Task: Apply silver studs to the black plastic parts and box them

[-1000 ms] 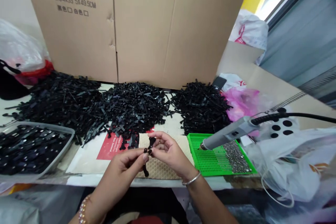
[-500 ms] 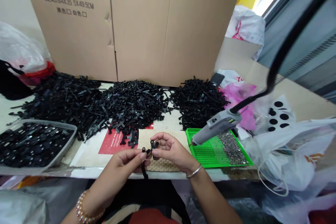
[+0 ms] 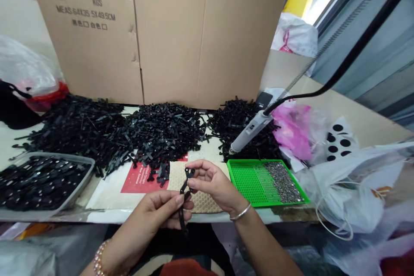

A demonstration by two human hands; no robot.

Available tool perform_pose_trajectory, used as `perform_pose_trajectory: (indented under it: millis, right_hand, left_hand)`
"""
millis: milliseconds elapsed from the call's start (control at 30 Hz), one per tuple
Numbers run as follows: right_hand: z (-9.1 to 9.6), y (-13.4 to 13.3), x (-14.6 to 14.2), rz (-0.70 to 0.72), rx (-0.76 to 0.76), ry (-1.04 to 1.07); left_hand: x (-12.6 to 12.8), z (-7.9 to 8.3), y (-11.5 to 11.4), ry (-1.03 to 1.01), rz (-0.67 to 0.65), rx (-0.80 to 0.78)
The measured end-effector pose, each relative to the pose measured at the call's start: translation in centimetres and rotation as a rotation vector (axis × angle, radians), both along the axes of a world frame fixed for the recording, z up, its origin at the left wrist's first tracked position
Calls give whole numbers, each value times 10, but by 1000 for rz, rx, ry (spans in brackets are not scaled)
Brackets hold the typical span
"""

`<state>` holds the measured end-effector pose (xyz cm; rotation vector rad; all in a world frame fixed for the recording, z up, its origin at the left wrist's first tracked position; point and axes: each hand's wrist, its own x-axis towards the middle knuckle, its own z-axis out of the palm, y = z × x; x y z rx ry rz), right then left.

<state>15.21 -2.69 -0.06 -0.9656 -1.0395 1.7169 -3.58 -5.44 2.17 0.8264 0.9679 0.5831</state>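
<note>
My left hand point(image 3: 160, 210) pinches the lower end of a slim black plastic part point(image 3: 183, 198) near the table's front edge. My right hand point(image 3: 211, 181) pinches the upper piece of the same black part, whose round end point(image 3: 188, 174) sticks up between the fingers. Both hands are over a beige honeycomb mat point(image 3: 199, 200). Three heaps of the same black parts lie behind: a left heap point(image 3: 77, 127), a middle heap point(image 3: 166, 127) and a right heap point(image 3: 246, 131).
A grey hanging screwdriver point(image 3: 249, 129) on a black cable dangles over the right heap. A green tray point(image 3: 249, 181) holds small metal screws point(image 3: 283, 179). A clear bin point(image 3: 42, 181) of black parts sits left. A cardboard box point(image 3: 168, 30) stands behind; plastic bags point(image 3: 349, 185) right.
The hanging screwdriver swung up and away from the green tray to above the right heap. My hands dropped slightly toward the table edge, and the black part now stands more upright.
</note>
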Motion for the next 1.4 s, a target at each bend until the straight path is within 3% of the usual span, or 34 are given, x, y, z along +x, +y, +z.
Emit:
perform_pose_trajectory:
  millis: [633,967,1400]
  right_hand:
    - [6,6,1,89,-42,12]
    - [-10,5,-5,-34,-97,41]
    - [-19,4,-5,-62,-65,35]
  left_hand:
    - [0,-6,5,-23,27,-57]
    - [8,-12,9,-6,70,-21]
    - [9,-14,11,-81,97,-101]
